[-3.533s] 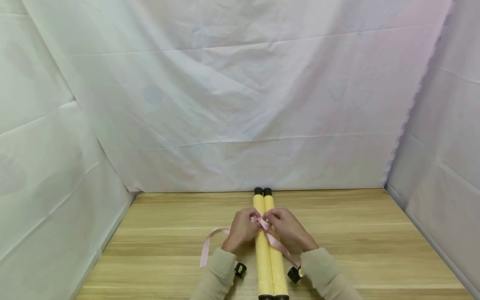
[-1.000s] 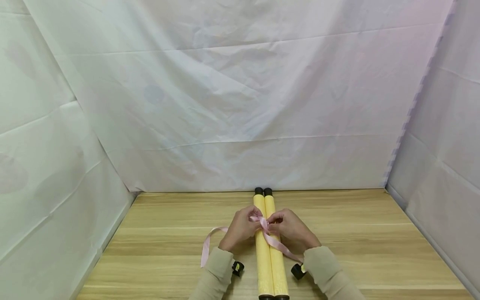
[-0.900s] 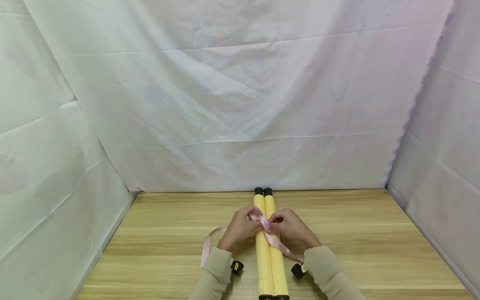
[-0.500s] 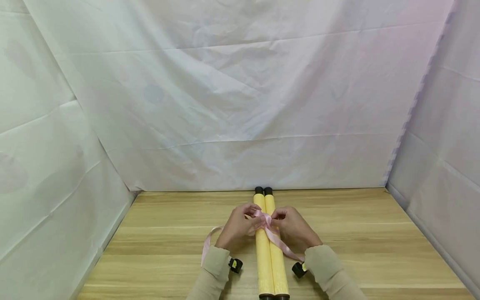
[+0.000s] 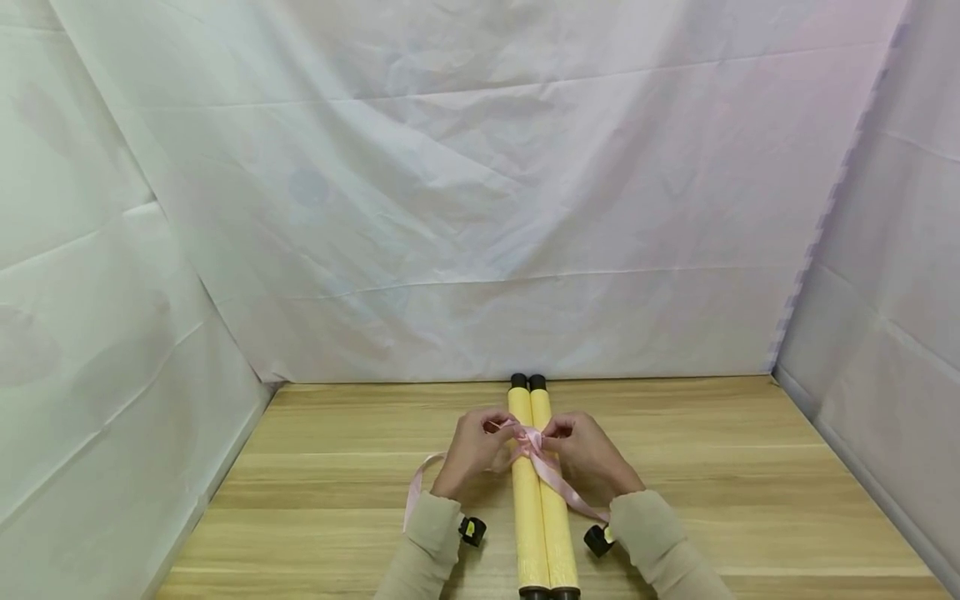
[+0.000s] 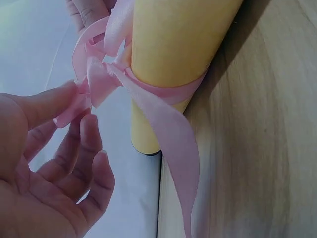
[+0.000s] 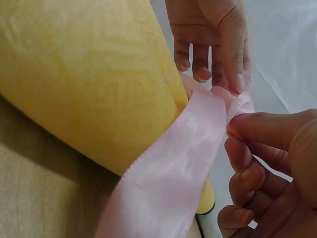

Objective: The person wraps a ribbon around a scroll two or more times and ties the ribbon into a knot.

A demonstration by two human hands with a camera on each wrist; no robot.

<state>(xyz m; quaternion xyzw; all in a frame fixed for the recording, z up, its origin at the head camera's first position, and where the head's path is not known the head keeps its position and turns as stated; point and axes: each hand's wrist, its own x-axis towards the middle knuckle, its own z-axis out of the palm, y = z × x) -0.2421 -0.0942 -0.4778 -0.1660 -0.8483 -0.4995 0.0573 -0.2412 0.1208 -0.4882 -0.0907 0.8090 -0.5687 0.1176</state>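
Observation:
Two long yellow rolls (image 5: pixel 529 525) with dark end caps lie side by side on the table, pointing away from me. A pink satin ribbon (image 5: pixel 553 479) passes round them and gathers in loops on top. My left hand (image 5: pixel 477 446) pinches a ribbon loop between thumb and fingers, its other fingers loosely bent in the left wrist view. Close by on the right, my right hand (image 5: pixel 588 454) pinches a fold of ribbon (image 7: pixel 173 148) with thumb and forefinger. One ribbon tail slants down over the right-hand roll; the other curves out left, behind my left wrist.
The wooden table (image 5: pixel 337 467) ends at a white cloth backdrop (image 5: pixel 480 208), which the rolls' far ends nearly meet. White cloth (image 5: pixel 112 333) also hangs at both sides. Small black wrist cameras (image 5: pixel 472 531) sit under the beige cuffs.
My left hand has shifted slightly left and drawn a loop out with it. The ribbon over the rolls has bunched into a tighter knot-like crossing. My right hand moved slightly right; the rolls stayed put.

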